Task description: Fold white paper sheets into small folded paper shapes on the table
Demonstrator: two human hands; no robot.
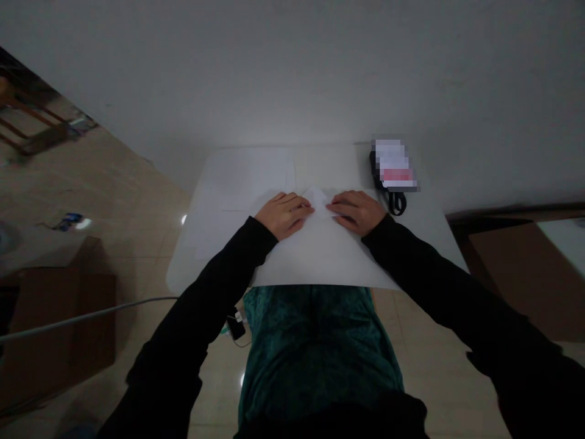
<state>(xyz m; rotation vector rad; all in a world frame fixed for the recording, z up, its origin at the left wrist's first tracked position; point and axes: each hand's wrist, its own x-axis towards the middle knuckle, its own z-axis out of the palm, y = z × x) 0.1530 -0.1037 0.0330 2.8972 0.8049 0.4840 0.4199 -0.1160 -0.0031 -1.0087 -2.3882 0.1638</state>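
Left hand (286, 214): my fingers lie flat on the paper (315, 256), pressing, not gripping — flat pressure steadies it
Right hand (356, 212): same, fingers flat and open
Tabletop (183, 268): black cable (397, 203) off to the right

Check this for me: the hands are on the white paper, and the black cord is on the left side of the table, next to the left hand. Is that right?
Not quite. The head view shows the black cord on the right side of the table, near the right hand, not the left hand. Both hands are on the white paper, as you said.
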